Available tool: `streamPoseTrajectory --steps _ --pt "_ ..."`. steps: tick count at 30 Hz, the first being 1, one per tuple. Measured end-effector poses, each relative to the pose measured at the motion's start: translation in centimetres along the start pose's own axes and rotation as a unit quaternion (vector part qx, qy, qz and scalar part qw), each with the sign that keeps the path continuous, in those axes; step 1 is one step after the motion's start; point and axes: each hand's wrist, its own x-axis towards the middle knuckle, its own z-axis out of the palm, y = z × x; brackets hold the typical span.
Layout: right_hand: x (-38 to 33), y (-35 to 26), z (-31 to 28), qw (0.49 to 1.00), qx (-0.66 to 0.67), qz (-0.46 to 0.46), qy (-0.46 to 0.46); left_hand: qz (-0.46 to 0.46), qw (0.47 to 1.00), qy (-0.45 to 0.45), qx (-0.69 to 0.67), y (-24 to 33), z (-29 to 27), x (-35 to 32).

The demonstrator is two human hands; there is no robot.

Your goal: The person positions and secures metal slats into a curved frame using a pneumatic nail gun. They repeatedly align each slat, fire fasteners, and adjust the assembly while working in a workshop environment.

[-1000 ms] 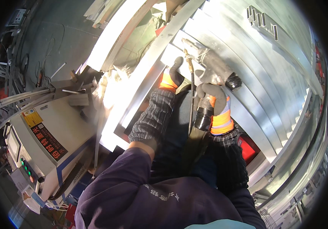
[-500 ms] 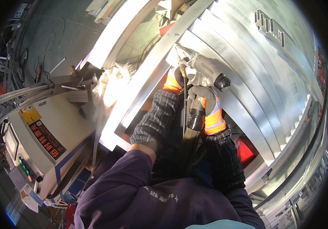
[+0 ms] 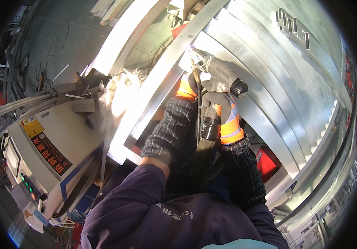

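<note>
My right hand (image 3: 222, 103), in a grey glove with an orange and lilac cuff, is closed round the handle of a handheld welding gun (image 3: 222, 72). The gun's grey body ends in black tape, and its handle is taped too. A thin wire-feed tube (image 3: 199, 106) runs alongside to the nozzle. Bright violet-white light shows at the tip, against a metal frame (image 3: 174, 58). My left hand (image 3: 191, 85), gloved with an orange cuff, is beside the front of the gun. The tube and gun hide its fingers, so its grip is unclear.
Curved sheet metal (image 3: 269, 83) spreads to the right, with slotted metal pieces (image 3: 292, 27) on it. At left stands a cream machine (image 3: 62, 141) with lit buttons. Metal offcuts (image 3: 83, 103) and pale shavings or cloth (image 3: 124, 87) lie beside the frame. A red object (image 3: 267, 162) is below right.
A bright glow has appeared at the gun's tip. The gun and my right hand have shifted slightly to the left and up; my left hand stays beside it.
</note>
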Motion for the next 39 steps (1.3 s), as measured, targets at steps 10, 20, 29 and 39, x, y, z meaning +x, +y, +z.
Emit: streamPoseTrajectory --steps 10,20,29,39 --pt "0.0 0.8 0.1 0.996 -0.059 -0.072 0.009 0.105 0.981 -0.012 0.165 -1.9 -2.5 1.2" --pt "-0.2 0.8 0.5 0.987 -0.135 -0.086 0.007 0.063 0.994 0.000 0.087 -1.0 -1.7 1.0" --pt "0.8 2.1 -0.4 0.916 -0.315 -0.245 -0.034 0.060 0.995 0.001 0.076 -1.3 -2.2 1.1" --pt "0.0 1.5 0.7 0.986 -0.134 -0.102 0.002 -0.056 0.987 -0.063 -0.135 -2.5 -5.9 3.9"
